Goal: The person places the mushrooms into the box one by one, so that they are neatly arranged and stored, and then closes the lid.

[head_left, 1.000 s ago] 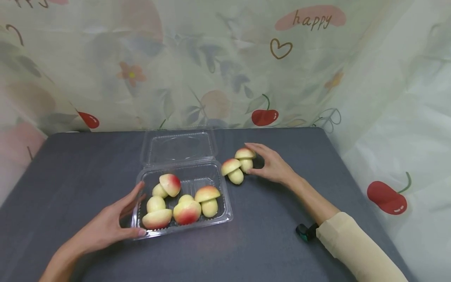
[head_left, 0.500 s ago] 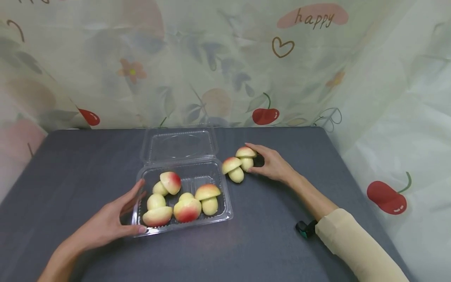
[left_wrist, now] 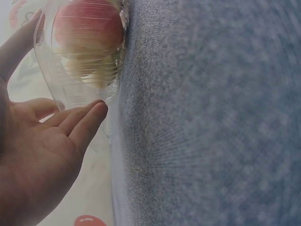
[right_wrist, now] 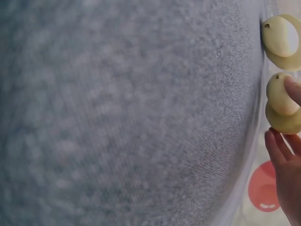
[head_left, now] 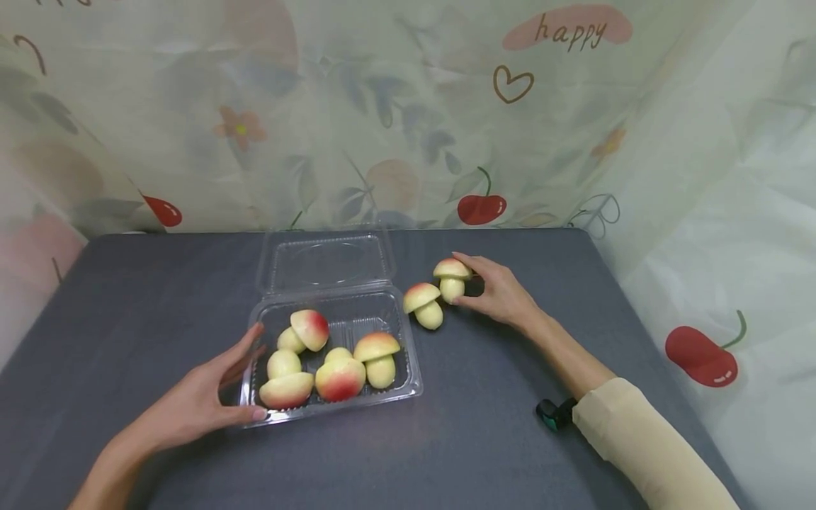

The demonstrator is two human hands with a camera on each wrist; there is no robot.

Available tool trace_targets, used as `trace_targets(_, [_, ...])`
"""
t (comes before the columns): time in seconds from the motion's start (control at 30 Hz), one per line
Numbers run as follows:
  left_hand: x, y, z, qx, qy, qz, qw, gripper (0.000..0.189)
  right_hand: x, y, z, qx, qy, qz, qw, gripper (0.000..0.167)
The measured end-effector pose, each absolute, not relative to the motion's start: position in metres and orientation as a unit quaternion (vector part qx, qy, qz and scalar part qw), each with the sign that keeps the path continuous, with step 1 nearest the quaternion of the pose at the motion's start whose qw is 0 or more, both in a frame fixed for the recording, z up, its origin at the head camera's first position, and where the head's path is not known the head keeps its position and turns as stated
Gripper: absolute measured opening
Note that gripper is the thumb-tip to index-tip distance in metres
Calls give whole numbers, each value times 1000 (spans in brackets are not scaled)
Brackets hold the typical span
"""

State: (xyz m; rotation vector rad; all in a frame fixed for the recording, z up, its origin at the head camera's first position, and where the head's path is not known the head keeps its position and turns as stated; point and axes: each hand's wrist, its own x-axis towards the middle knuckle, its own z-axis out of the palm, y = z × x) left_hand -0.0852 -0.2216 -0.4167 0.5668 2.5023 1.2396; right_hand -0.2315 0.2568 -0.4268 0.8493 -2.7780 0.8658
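Note:
In the head view, a clear plastic clamshell box (head_left: 411, 368) lies with its lid open toward the back. Several toy mushrooms, pale with red-tinged caps, lie in it at different angles, one (head_left: 341, 377) near the front middle. My left hand (head_left: 191, 397) touches the box's left end, thumb at the front corner, the other fingers fairly straight along the side. Right of the box, my right hand (head_left: 500, 287) pinches an upright toy mushroom (head_left: 452, 278) between thumb at the stem and fingers at the cap. Another mushroom (head_left: 423, 306) stands beside it, by the box's rim.
The grey cloth-covered table (head_left: 472, 425) ends at a patterned curtain (head_left: 382, 120) behind. A small black device (head_left: 554, 414) shows at the right sleeve (head_left: 637, 432). The raised clear lid (head_left: 326, 262) lies behind the box, hard to see against the table.
My right hand has shifted slightly back and to the right with its toy mushroom, widening the gap to the neighbouring one. My left hand and the box look unmoved.

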Motion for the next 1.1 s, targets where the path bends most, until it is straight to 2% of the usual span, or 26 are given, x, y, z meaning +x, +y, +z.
trace_targets(0.47, [-85,-221,-418,198,866,435,144,116,-233,258,-414,273,-907,307,90,84])
trace_targets(1.1, [-84,-220,-417,193,868,434,146,115,-224,244,-394,289,-887,352,78,80])
